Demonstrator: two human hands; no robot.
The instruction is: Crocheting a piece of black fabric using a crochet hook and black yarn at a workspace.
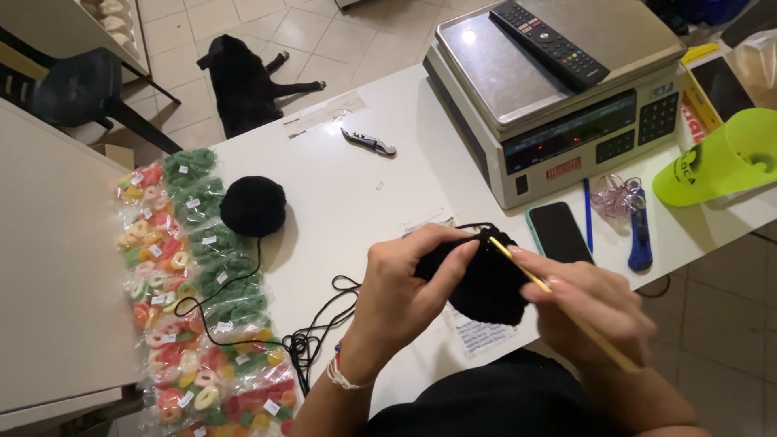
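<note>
Nearest the front edge of the white tabletop [356, 194], the left hand [396, 295] was clenched on a black crochet piece [486, 283], thumb and fingers pinching its upper rim, while the right hand [595, 303] grasped a slim wooden crochet hook [558, 295] in a pencil-like hold, its tip buried in the top edge of the fabric. The piece hung just above the table, over a small printed paper slip [477, 333]. To work the stitch well, I judged the left fingers should keep the rim taut right beside the hook tip, and the yarn should feed with even tension so the loops match. The black yarn strand [312, 328] trailed leftward in loose loops, a tangle risk, up to a black yarn ball [252, 205] further back. Along the left edge lay rows of clear bags of ring-shaped gummy sweets [198, 283]. Right of the hands sat a dark phone [558, 231], a blue pen [588, 214] and a blue-handled tool [640, 239]. Towards the far edge lay a folding corkscrew [368, 142]; at the far right corner stood a weighing scale [558, 105] with a remote control [550, 40] on its pan, and a lime-green cup [728, 158] lay tipped beside it.
</note>
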